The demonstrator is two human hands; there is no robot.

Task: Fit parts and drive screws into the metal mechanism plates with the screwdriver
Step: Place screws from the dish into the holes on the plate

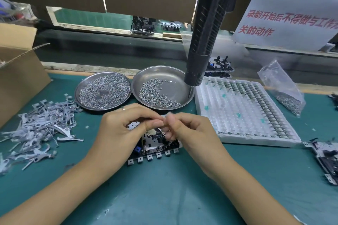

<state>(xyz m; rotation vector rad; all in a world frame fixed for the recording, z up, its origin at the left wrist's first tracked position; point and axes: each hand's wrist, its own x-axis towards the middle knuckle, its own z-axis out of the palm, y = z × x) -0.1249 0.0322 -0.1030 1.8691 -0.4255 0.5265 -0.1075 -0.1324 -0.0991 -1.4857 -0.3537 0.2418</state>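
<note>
Both hands meet just above the metal mechanism plate [155,147], fingertips together. The left hand [120,126] has its thumb and forefinger curled and pinched toward the right hand [190,129], whose fingers are likewise curled inward. Between the 2 sets of fingertips something very small seems to be pinched, but the spot is blurred and it cannot be made out. A ring [123,108] sits on a left-hand finger.

The plate lies flat on the green mat [164,188] directly under the pinch, its row of small tabs along the edge nearest the person and a blue part at its near-left corner.

Beyond the pinch stand 2 round steel dishes: the left dish [80,87] thick with screws, the right dish [139,80] about half covered. The black screwdriver [206,29] hangs above and beyond the right hand, its tip over the right dish's rim, untouched by either hand.

To the right of the hands lies a white tray [237,139] with rows of small parts. Past it is a clear bag [281,82] with screws in it. Left of the left hand sprawls a heap of grey metal levers [40,124], with a cardboard box [18,71] behind it. Another mechanism [323,157] rests at the far right edge.
</note>
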